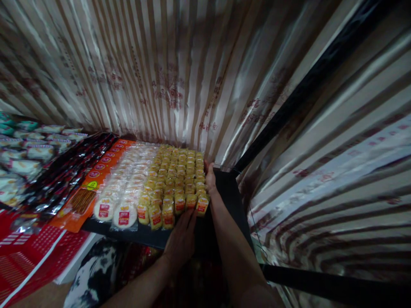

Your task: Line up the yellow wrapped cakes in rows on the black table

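Note:
Rows of small yellow-wrapped snack packets (180, 175) stand close together on a black shelf (226, 188). At the near end of these rows is my left hand (183, 235), its fingers stretched forward against the front packets. My right hand (210, 177) lies along the right side of the block, touching the outermost row; part of its fingers is hidden. Neither hand is lifting a packet. Directly left of the yellow packets lie clear packs of round white crackers (125, 214) with red labels.
Farther left are an orange snack pack (81, 201), dark shiny packs (69, 171) and white packets (40, 152). A red plastic basket (38, 252) sits below. Striped sheeting (180, 77) hangs behind, and a black post (289, 102) slants on the right.

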Motion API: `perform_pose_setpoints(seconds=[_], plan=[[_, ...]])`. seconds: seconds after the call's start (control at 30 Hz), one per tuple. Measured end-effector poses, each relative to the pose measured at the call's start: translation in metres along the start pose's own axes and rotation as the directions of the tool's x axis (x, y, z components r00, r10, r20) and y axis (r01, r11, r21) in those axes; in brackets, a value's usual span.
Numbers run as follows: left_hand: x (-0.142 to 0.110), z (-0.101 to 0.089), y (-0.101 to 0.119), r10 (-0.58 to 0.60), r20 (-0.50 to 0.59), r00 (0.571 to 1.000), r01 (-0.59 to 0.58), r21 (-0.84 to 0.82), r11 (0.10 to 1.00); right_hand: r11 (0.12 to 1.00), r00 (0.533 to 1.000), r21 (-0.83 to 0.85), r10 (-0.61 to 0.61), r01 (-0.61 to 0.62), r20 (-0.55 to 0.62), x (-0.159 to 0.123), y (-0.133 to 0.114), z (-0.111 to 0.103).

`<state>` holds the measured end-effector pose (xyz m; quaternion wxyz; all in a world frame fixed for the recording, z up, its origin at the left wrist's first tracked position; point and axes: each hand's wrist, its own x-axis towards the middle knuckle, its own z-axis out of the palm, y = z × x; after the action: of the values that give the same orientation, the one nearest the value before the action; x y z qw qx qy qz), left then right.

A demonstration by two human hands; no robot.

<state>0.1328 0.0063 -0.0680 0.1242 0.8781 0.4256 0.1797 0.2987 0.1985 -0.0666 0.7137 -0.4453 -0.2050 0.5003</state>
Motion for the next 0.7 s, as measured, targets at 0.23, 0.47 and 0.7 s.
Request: perform_pose_setpoints(seconds=[0.23,0.47,0.7], plan=[[0.0,-0.001,0.0,0.027,-0.02,0.999,-0.026,0.044,0.999,0.998,0.996,-0.055,-0.047,0.043,-0.074,-0.011,-0.019,-0.007],[0.0,0.001,0.0,0.044,-0.022,0.999,-0.043,0.046,0.998,0.983,0.974,-0.097,-0.166,0.153,-0.151,-0.057,-0.03,-0.026],[-0.002,0.003,-0.003,0.059,-0.103,0.993,-0.055,0.038,0.998,0.938,0.958,-0.286,-0.247,0.197,-0.149,-0.131,-0.02,-0.029]])
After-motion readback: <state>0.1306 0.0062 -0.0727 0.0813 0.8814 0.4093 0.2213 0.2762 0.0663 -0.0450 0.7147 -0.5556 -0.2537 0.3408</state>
